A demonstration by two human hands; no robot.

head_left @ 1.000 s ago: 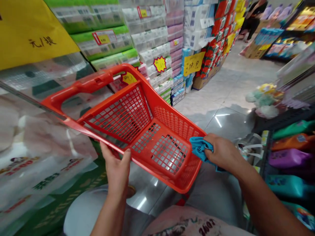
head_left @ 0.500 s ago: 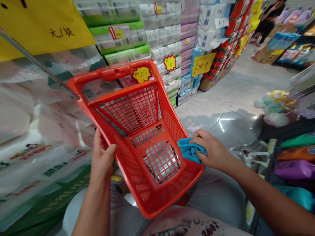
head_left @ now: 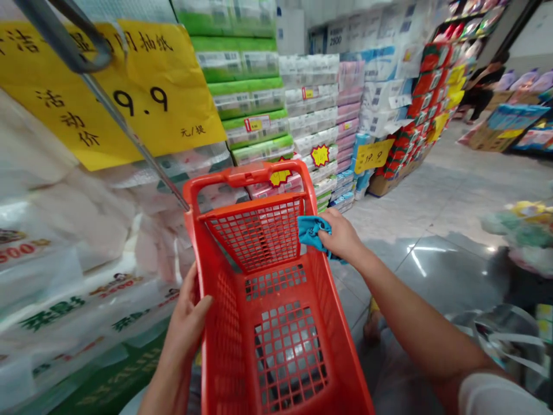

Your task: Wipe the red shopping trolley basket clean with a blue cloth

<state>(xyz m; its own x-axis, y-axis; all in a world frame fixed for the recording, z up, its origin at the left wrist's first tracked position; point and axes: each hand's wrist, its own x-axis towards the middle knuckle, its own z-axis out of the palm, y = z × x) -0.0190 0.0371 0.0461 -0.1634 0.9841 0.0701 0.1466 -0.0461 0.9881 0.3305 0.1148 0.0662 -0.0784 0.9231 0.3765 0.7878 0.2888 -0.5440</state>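
A red plastic shopping basket (head_left: pixel 231 357) with a grid floor and a raised handle with a metal rod beside it stands in front of me. My left hand (head_left: pixel 188 323) grips its left rim, thumb over the edge and fingers on the outer side. My right hand (head_left: pixel 343 236) is closed around a crumpled blue cloth (head_left: pixel 311 231), which lies against the right rim near the handle end. Part of the cloth hangs below the hand. Nothing lies inside the basket; its near end is cut off by the frame.
Stacked tissue packs (head_left: pixel 246 98) rise behind the basket, with yellow price signs (head_left: pixel 173 104) on them. Large white wrapped packs (head_left: pixel 86 276) border the left. Grey tiled floor (head_left: pixel 401 230) extends right. A person (head_left: pixel 484 86) sits far back; artificial flowers (head_left: pixel 522 225) stand at right.
My right hand has moved the blue cloth along the right rim from the near end toward the handle. The view has shifted, and the basket now appears lower and less tilted.
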